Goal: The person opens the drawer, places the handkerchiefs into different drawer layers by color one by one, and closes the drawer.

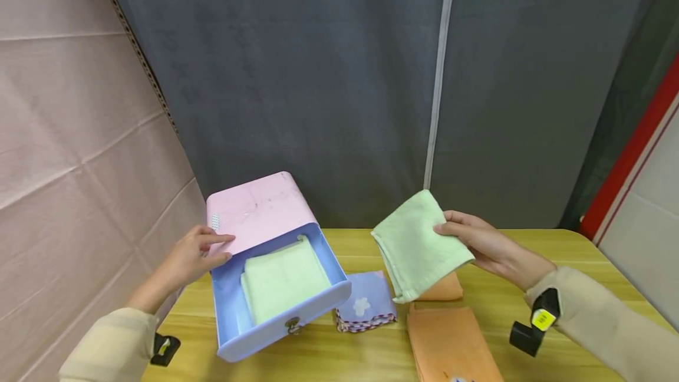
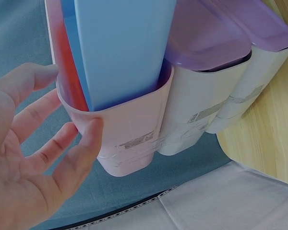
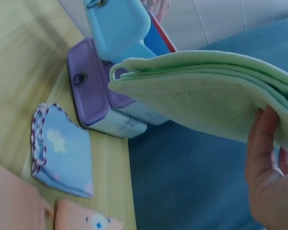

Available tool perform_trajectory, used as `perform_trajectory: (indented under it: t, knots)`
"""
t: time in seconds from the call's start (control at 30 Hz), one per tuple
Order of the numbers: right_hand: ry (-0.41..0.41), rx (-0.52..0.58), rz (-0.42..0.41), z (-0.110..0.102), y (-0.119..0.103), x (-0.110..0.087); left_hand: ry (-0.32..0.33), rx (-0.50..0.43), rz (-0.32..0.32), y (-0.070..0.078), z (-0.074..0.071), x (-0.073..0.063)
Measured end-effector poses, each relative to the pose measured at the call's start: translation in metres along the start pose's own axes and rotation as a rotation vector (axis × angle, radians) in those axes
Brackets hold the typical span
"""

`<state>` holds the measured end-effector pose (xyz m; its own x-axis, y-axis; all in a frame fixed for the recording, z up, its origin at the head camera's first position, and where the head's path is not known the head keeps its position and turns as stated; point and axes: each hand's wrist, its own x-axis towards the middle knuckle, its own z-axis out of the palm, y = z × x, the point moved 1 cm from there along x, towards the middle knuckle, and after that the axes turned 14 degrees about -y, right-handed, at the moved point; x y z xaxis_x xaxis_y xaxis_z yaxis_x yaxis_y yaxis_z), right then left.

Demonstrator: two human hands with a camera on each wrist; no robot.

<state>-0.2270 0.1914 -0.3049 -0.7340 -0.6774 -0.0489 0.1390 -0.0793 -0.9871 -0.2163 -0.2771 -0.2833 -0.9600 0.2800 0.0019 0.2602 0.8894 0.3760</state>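
My right hand (image 1: 488,246) pinches a folded light green towel (image 1: 419,246) by its right side, holding it above the table. In the right wrist view the towel's (image 3: 197,91) stacked layers show edge-on. My left hand (image 1: 193,255) rests at the front left edge of a pink drawer casing (image 1: 260,205), its thumb and fingers spread about the rim in the left wrist view. From that casing a blue drawer (image 1: 286,323) is pulled out. Inside it lies another folded light green towel (image 1: 283,279).
A blue folded cloth (image 1: 366,296) with a white flower lies right of the drawer. Orange folded cloths (image 1: 451,341) lie nearer the right hand. Below the pink unit, purple drawers (image 3: 89,81) in white casings stand on the wooden table (image 1: 318,364). A grey curtain (image 1: 318,75) hangs behind.
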Motion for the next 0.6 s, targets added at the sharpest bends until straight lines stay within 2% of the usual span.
perform_trajectory:
  t: [0.37, 0.6]
  knots:
    - [-0.005, 0.001, 0.018, 0.022, -0.017, 0.014, -0.009, 0.002, -0.001, 0.001, -0.001, 0.0]
    - [-0.026, 0.061, -0.023, 0.037, -0.028, 0.029, -0.008, -0.001, 0.0, 0.002, 0.0, -0.002]
